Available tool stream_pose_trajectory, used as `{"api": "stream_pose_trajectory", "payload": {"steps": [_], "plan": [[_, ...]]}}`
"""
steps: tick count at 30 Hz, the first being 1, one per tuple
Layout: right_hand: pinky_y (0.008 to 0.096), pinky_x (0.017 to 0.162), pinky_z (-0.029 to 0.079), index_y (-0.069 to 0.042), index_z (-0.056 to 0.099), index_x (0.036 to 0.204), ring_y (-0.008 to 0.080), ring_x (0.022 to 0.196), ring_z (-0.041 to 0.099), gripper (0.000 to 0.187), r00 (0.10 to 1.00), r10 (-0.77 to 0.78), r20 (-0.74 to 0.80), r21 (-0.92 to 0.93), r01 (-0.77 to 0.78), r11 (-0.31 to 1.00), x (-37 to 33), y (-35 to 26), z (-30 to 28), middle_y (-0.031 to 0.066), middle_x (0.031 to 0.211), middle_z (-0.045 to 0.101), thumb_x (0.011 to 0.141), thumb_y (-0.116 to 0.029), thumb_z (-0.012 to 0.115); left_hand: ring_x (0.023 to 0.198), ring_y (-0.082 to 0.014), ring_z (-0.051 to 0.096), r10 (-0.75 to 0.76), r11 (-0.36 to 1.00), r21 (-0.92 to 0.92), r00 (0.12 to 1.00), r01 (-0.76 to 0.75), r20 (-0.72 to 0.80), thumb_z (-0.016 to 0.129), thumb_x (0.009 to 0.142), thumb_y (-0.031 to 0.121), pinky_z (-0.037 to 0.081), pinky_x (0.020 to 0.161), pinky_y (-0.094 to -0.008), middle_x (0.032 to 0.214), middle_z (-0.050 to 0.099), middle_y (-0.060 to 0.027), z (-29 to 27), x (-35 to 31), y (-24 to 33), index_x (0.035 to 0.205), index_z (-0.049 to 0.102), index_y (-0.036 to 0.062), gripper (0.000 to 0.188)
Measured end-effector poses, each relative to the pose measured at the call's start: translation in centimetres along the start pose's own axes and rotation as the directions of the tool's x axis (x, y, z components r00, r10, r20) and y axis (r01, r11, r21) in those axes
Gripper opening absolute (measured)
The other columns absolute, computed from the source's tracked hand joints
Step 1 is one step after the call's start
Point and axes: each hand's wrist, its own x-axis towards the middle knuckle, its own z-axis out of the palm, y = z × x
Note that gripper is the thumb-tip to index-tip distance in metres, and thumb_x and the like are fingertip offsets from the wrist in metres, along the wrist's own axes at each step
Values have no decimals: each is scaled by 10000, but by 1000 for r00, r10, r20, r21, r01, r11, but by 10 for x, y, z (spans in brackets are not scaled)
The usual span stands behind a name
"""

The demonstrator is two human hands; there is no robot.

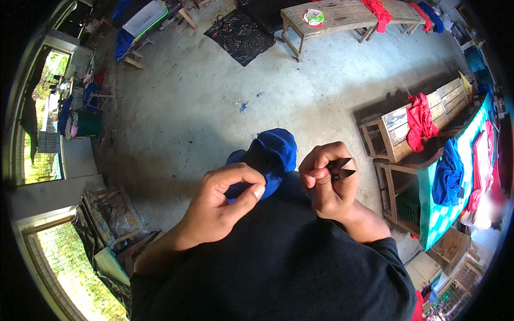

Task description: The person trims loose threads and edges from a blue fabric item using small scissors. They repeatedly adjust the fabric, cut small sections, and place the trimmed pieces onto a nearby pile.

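Observation:
Blue cloth lies bunched over my lap, just beyond my left hand. The thumb and forefinger of my left hand are pinched together close to that cloth; whatever is between the tips is too small to make out. In my right hand is a pair of thread snips, its two dark pointed blades spread apart and sticking out to the right. The fingers wrap round its handles, which are mostly hidden. Both hands are raised in front of my black shirt, a short gap between them.
A wooden bench stands at the far side, and another with red cloth is at the right. Beside it, a turquoise-covered table carries blue cloth. A black sheet lies on the concrete floor.

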Motion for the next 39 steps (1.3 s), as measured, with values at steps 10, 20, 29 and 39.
{"api": "stream_pose_trajectory", "payload": {"steps": [10, 20, 29, 39], "plan": [[263, 568, 452, -12, 497, 1005, 135, 603, 560, 40, 981, -78, -176, -340, 14, 940, 37, 16, -68, 71, 721, 586, 998, 17, 524, 921, -201, 735, -159, 986, 33, 983, 163, -88, 709, 890, 14, 555, 826, -297, 973, 757, -117, -8, -1, 16, 1026, 715, -6, 137], [234, 768, 469, -1, 583, 1001, 98, 821, 645, 73, 885, 76, -460, -492, -325, 808, 53, 71, -170, 39, 852, 695, 998, -59, 627, 704, -83, 622, -8, 946, 321, 991, 50, -130, 800, 798, 3, 485, 653, -260, 789, 692, -77, -4, 4, 23, 1144, 670, 22, 370], [352, 947, 501, -66, 635, 1250, 242, 1152, 655, 398, 907, 418, -43, -690, -330, 644, 74, 73, -124, 143, 1237, 690, 867, -41, 739, 713, -119, 634, -336, 829, 453, 940, 328, -67, 719, 909, 146, 508, 723, -297, 808, 701, -108, -24, -4, -6, 960, 728, -14, 168], [399, 912, 529, -10, 684, 1176, 348, 1047, 683, 348, 442, 162, 882, -98, -165, 981, 43, 89, 36, 183, 1125, 712, 835, -33, 751, 849, -84, 622, -394, 908, -95, 909, 407, 134, 700, 945, 94, 497, 762, -248, 880, 676, -27, -64, -51, -31, 1001, 677, 10, 103]]}}
